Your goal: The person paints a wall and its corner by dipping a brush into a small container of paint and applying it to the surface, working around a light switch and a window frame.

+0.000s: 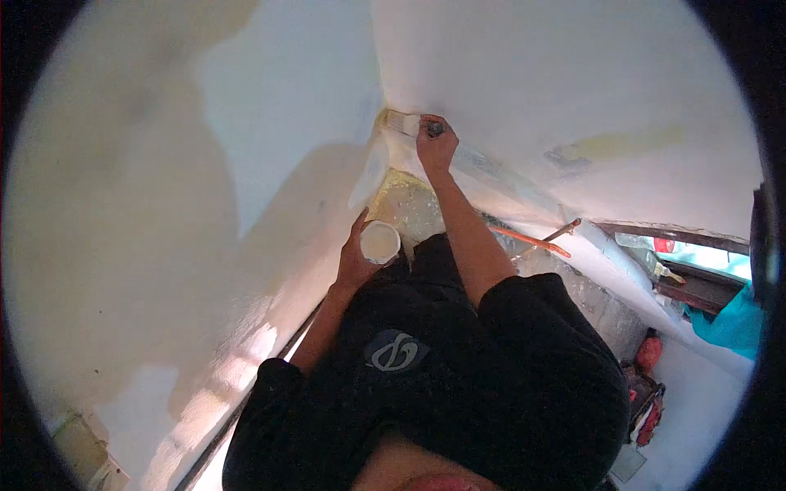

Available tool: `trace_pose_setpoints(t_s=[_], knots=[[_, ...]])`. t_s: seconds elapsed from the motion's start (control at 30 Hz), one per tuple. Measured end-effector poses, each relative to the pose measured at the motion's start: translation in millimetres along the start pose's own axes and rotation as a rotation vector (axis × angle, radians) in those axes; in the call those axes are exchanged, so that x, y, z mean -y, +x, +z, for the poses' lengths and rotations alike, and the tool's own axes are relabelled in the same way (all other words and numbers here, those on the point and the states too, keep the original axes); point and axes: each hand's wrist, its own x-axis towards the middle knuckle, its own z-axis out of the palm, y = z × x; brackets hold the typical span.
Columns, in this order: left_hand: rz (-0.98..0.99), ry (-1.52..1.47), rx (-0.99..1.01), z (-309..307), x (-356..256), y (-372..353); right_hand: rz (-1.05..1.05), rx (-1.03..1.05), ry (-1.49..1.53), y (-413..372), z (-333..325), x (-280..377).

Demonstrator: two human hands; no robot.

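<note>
My right hand [438,153] is closed round the handle of a paintbrush [404,123]. The wide bristles point left and lie at the corner where the two walls meet. Lower down, my left hand [352,263] grips a round white tub [381,242] from its left side, with its open top facing me. Pale, cream-coloured paint shows inside the tub. Around the brush the corner has a yellowish edge, and the left wall [278,106] carries patches of lighter and darker paint.
An orange-red rod [532,240] and a brown stick lie to the right of my right arm. Farther right is a dark-framed window opening [696,282] with a turquoise cloth [729,323] and another brush [670,273]. The paint-spotted floor [409,200] shows below the corner.
</note>
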Motion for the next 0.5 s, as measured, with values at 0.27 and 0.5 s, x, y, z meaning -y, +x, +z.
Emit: trace_pose_setpoints(t_s=[0.27,0.5], knots=[[0.020,0.014,-0.015,-0.4,-3.5,5.3,-0.015,-0.029,0.284,-4.9,4.4,13.8],[-0.001,-0.030,0.033,1.2,-7.9,10.5,-0.037,0.263,0.198,-20.6,-24.4,1.7]])
